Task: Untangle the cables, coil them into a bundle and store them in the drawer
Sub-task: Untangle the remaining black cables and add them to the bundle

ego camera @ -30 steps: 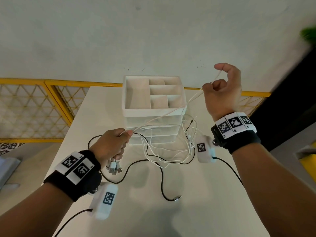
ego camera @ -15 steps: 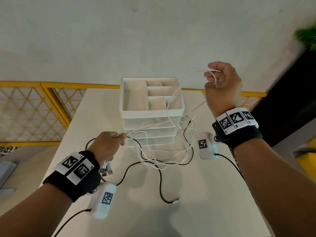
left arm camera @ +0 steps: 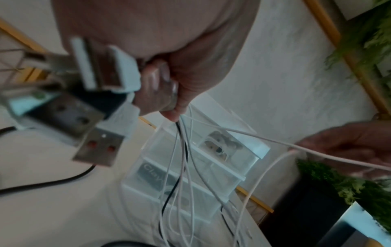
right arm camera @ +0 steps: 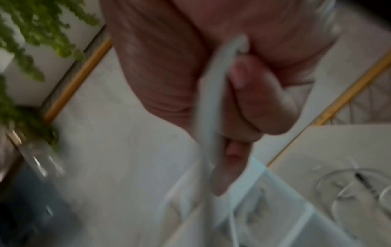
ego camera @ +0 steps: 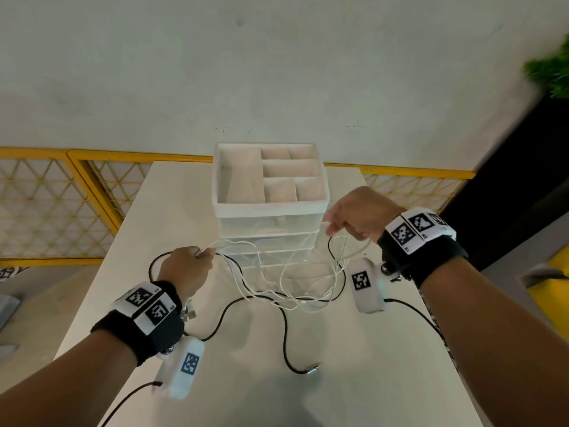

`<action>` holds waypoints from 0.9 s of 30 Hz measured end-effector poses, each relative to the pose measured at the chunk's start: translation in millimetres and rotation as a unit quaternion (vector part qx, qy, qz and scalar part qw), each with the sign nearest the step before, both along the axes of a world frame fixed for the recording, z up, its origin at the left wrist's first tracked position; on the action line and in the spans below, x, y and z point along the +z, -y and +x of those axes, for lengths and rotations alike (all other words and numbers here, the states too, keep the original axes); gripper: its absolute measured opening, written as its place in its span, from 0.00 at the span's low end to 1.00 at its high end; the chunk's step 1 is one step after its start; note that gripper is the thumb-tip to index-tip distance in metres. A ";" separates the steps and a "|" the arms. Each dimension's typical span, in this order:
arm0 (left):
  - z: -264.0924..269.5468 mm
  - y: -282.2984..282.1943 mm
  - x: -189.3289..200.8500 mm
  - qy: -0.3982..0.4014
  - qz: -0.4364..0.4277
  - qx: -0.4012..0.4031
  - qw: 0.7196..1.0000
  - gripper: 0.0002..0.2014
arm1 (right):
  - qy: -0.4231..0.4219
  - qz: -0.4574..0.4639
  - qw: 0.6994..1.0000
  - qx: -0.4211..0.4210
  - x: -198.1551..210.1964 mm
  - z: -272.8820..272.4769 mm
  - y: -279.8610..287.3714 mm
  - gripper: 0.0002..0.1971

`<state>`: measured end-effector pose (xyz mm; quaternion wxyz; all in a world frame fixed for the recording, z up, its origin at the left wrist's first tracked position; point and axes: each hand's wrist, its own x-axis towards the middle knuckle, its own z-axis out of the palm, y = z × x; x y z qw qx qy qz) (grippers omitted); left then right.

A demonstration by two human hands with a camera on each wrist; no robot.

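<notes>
Two hands work the tangle, and we judge the task to be at its first stage. Our left hand (ego camera: 184,269) grips a bunch of thin white cables (ego camera: 295,285) together with one thin black cable (ego camera: 284,331), fingers curled tight round them; silver USB plugs (left arm camera: 97,148) hang below that fist. Our right hand (ego camera: 358,217) has its fingers curled round a single white strand beside the clear plastic drawer unit with a white divided tray on top (ego camera: 271,229). Loops lie crossed on the white desk (ego camera: 354,380) in front of the unit. Untangling is not finished; we see no coil formed and no drawer pulled out, so coiling and storing remain. Count: one black cable; several white cables, exact number not readable; at least three plugs; three drawers, as far as the head view shows.
</notes>
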<state>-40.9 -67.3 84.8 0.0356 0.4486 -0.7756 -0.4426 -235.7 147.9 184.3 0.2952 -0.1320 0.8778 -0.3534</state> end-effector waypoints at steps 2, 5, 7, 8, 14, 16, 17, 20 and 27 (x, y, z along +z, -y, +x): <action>-1.9 -2.2 -5.6 0.028 0.019 -0.010 0.999 0.19 | 0.018 -0.184 0.983 0.005 8.0 5.2 0.7 0.10; -1.3 -8.1 -14.9 0.078 0.041 -0.032 0.996 0.18 | -0.012 -0.361 0.924 -0.123 23.0 2.6 3.5 0.14; 0.4 -10.0 -18.5 0.093 0.046 -0.034 0.994 0.18 | -0.094 -0.330 0.913 -0.222 22.9 -6.3 2.2 0.18; 1.3 -9.5 -19.2 0.097 0.047 -0.030 0.994 0.18 | -0.126 -0.285 0.918 -0.244 19.1 -9.9 0.3 0.18; 7.6 6.5 -19.2 0.100 0.059 0.000 0.993 0.19 | -0.258 -0.227 0.880 -0.329 -12.0 -16.9 -24.7 0.14; 7.9 7.9 -19.7 0.100 0.065 0.003 0.993 0.18 | -0.276 -0.272 0.859 -0.336 -16.4 -18.8 -25.7 0.12; 7.5 7.0 -19.4 0.102 0.065 0.001 0.993 0.18 | -0.277 -0.286 0.855 -0.331 -19.3 -20.7 -23.9 0.11; 5.5 5.9 -16.2 0.099 0.060 -0.021 0.993 0.17 | -0.283 -0.268 0.871 -0.299 -24.2 -22.0 -21.0 0.17; -6.7 -5.8 27.2 0.000 0.163 -0.113 0.980 0.28 | -0.230 -0.181 0.932 -0.216 -39.5 -35.5 -14.0 0.27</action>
